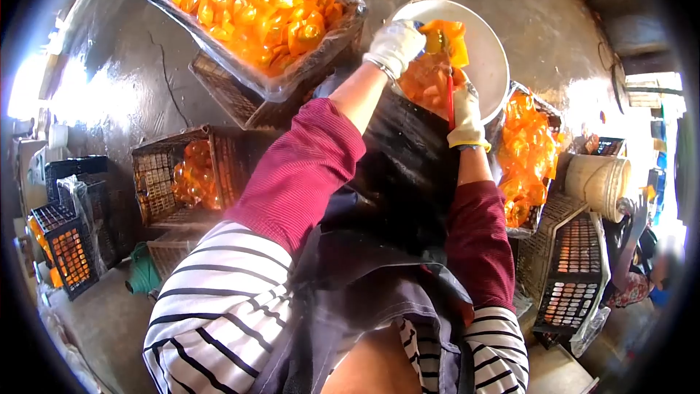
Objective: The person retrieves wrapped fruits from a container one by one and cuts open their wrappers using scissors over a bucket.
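Note:
My left hand (396, 47), in a white work glove, is closed at the left rim of a white bucket (496, 51). At its fingertips is a glossy orange piece with a greenish part (446, 38), which looks like cut pepper. My right hand (468, 113), gloved with a yellow cuff, is closed around a slim red tool (450, 102) pointing up toward that piece; its exact kind is unclear. Below both hands, paler orange pieces (426, 84) lie in or beside the bucket; the container edge is partly hidden.
A plastic-lined crate heaped with orange pieces (255, 14) stands front left. Another filled crate (521, 160) is close by my right arm. A tipped crate (175, 175), stacked crates (572, 270) and a beige bucket (598, 182) surround me. Another person (642, 248) is at far right.

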The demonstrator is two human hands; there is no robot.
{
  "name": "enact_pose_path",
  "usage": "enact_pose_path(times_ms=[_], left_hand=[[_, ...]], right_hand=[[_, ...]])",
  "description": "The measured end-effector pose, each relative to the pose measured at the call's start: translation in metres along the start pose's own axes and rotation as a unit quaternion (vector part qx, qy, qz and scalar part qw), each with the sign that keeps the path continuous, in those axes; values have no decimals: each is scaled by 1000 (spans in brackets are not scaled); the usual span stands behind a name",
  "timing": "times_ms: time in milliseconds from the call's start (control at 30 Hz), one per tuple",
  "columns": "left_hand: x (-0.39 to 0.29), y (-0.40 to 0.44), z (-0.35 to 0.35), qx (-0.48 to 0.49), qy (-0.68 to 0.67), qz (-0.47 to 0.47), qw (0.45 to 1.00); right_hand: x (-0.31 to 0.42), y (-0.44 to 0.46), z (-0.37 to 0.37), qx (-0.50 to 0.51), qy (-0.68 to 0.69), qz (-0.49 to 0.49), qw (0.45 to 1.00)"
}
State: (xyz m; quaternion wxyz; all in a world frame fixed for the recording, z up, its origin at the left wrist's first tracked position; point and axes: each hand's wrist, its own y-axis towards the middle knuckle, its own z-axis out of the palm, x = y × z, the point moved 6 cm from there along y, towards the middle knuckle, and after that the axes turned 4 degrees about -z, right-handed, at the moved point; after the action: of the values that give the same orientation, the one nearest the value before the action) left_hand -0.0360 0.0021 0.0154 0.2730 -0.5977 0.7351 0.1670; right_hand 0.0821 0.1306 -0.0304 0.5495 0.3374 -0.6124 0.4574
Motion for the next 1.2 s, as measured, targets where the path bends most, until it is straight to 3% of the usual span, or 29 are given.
enact_pose_path(times_ms=[67, 200, 267, 367, 467, 500, 533, 567, 600, 667, 733, 767, 800, 833, 933, 1033, 1133, 1200], left_hand=[[13, 11, -7, 43, -121, -81, 988], [9, 10, -12, 18, -51, -56, 997], [5, 10, -9, 8, -4, -5, 1000], [5, 21, -4, -3, 0, 24, 1000], [6, 18, -9, -76, -89, 15, 993], [16, 18, 1, -4, -211, -100, 972], [17, 17, 15, 49, -396, -119, 909], [16, 15, 30, 100, -563, -131, 810], [14, 14, 44, 148, -708, -139, 677], [2, 4, 49, 243, -679, -98, 686], [-1, 0, 47, 205, -622, -121, 746], [0, 4, 42, 165, -468, -49, 867], [1, 9, 37, 118, -294, 25, 948], [-1, 14, 35, 64, -106, 99, 987], [12, 33, 61, 77, -52, 34, 995], [0, 18, 39, 91, -55, -51, 993], [6, 30, 67, 159, -100, -72, 980], [16, 44, 91, 144, -198, -81, 966]], right_hand=[[13, -8, 0, 21, -195, 51, 979], [-6, 5, -5, 10, -163, -32, 986], [-15, 14, -10, 6, -246, -65, 967], [-13, 9, -11, 21, -324, -65, 944], [2, 1, -3, 30, -295, -24, 955], [5, -2, -1, 28, -271, -4, 962], [9, -7, 1, 21, -207, 33, 978], [14, -11, 3, 13, -141, 68, 988], [14, -13, 4, 5, -75, 104, 992], [3, -4, -2, 14, -76, 96, 992], [-6, 3, -9, 22, -111, 75, 991], [-9, 4, -12, 26, -145, 59, 987], [-12, 5, -15, 30, -179, 43, 982], [-18, 8, -17, 29, -180, 34, 983], [-23, 12, -19, 22, -179, 21, 983], [12, -6, -9, 5, -199, 43, 979], [28, -12, -10, -6, -256, 49, 965], [-2, 5, -24, -6, -276, 33, 961]])
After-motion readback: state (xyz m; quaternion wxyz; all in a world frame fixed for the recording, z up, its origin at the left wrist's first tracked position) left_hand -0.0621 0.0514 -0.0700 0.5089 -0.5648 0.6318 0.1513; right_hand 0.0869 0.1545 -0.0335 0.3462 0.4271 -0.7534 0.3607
